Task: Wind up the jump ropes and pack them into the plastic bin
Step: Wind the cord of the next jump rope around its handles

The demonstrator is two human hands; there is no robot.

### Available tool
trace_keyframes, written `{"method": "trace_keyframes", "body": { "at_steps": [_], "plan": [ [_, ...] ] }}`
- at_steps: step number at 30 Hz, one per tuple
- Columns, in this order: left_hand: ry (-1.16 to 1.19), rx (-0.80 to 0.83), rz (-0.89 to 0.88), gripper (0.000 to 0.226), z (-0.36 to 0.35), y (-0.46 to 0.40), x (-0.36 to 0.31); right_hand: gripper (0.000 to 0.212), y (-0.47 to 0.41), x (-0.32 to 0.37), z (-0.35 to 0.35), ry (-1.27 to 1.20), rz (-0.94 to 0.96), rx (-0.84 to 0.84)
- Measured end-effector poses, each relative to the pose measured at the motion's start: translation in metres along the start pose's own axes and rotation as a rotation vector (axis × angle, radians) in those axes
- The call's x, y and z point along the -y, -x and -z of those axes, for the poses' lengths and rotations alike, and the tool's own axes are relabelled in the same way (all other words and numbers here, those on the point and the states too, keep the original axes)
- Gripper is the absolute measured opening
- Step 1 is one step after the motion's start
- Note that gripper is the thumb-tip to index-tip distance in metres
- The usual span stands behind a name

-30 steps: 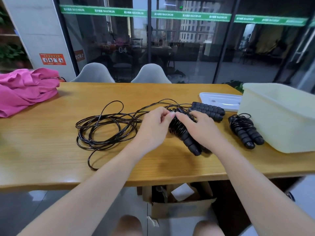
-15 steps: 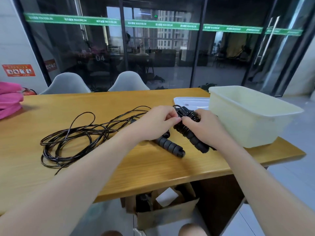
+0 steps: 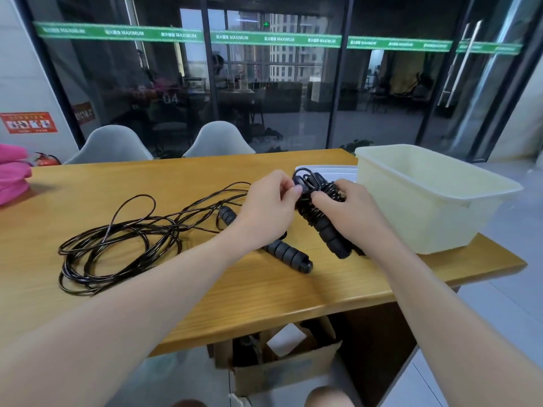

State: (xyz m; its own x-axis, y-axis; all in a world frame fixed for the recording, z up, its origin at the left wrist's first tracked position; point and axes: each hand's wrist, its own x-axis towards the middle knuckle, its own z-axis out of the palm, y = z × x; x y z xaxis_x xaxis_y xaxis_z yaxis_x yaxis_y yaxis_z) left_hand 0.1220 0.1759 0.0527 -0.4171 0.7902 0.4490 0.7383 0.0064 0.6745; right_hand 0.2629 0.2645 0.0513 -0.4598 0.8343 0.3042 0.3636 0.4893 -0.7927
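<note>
A black jump rope wound around its foam handles (image 3: pixel 324 223) is lifted off the wooden table (image 3: pixel 147 277), gripped by my right hand (image 3: pixel 348 212). My left hand (image 3: pixel 269 205) pinches the cord end at the bundle's top. Below my left wrist lies another black foam handle (image 3: pixel 289 254), its mate (image 3: pixel 227 214) poking out behind the wrist. A loose tangle of black cord (image 3: pixel 117 239) spreads over the table's left half. The cream plastic bin (image 3: pixel 426 198) stands open at the right end, just beyond my right hand.
A white bin lid (image 3: pixel 326 171) lies flat behind my hands. Pink cloth (image 3: pixel 13 177) sits at the far left edge. Two grey chairs (image 3: pixel 219 141) stand behind the table. A cardboard box (image 3: pixel 282 365) sits on the floor under the table's front edge.
The view has swung right and the bin is nearer. The wound bundle has risen off the table in my right hand, and the other rope's handle below is uncovered.
</note>
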Motion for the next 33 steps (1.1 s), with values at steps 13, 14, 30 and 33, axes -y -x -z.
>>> {"method": "trace_keyframes", "body": {
  "at_steps": [13, 14, 30, 33],
  "plan": [
    [0.332, -0.334, 0.130, 0.016, 0.018, 0.031, 0.032, 0.033, 0.009, 0.018, -0.047, -0.202, -0.009, 0.104],
    [0.357, -0.350, 0.146, 0.016, 0.019, 0.034, 0.034, 0.034, 0.011, 0.017, -0.051, -0.215, -0.016, 0.099],
    [-0.422, 0.173, -0.020, 0.016, 0.077, 0.042, 0.051, 0.027, 0.017, 0.022, -0.079, 0.016, 0.095, 0.103],
    [-0.474, 0.134, 0.007, 0.014, 0.078, 0.041, 0.049, 0.031, 0.018, 0.025, -0.090, 0.019, 0.096, 0.107]
  ]
}}
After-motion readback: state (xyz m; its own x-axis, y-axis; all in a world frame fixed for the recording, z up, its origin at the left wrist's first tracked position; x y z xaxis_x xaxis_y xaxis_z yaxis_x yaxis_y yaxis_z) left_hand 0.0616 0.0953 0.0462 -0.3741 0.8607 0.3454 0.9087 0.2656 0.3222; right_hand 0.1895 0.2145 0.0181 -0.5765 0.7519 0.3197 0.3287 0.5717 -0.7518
